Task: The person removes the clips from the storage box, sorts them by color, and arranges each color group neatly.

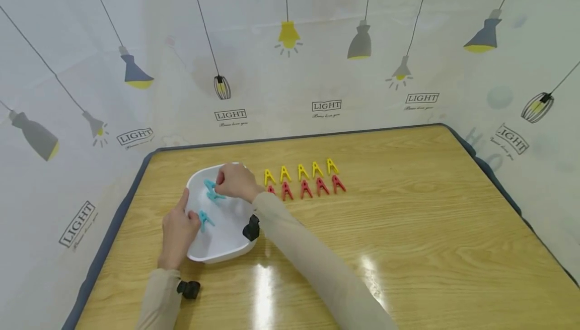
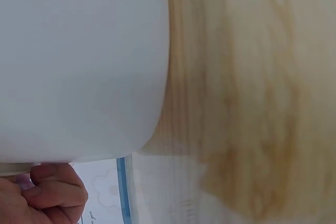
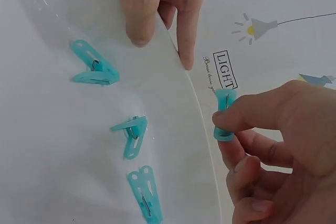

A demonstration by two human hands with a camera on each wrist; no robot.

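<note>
In the head view, my left hand [image 1: 178, 227] grips the near-left rim of a white plastic basin [image 1: 226, 255], its thumb over the inside. My right hand [image 1: 236, 181] is over the basin's far part. The right wrist view shows that hand [image 3: 294, 135] pinching a light-blue clothespin [image 3: 226, 115] between thumb and fingers. Three other light-blue clothespins lie in the basin: one near the left thumb [image 3: 94, 66], a second [image 3: 132, 136] in the middle and a third [image 3: 144, 195] at the lower edge of that view. The left wrist view mostly holds the basin's outer wall [image 2: 79, 66].
Right of the basin, on the wooden table [image 1: 408, 219], stands a row of several yellow clothespins [image 1: 302, 171]. A row of several red clothespins [image 1: 305, 189] lies just nearer. A white curtain [image 1: 281, 78] printed with lamps surrounds the table's far and side edges.
</note>
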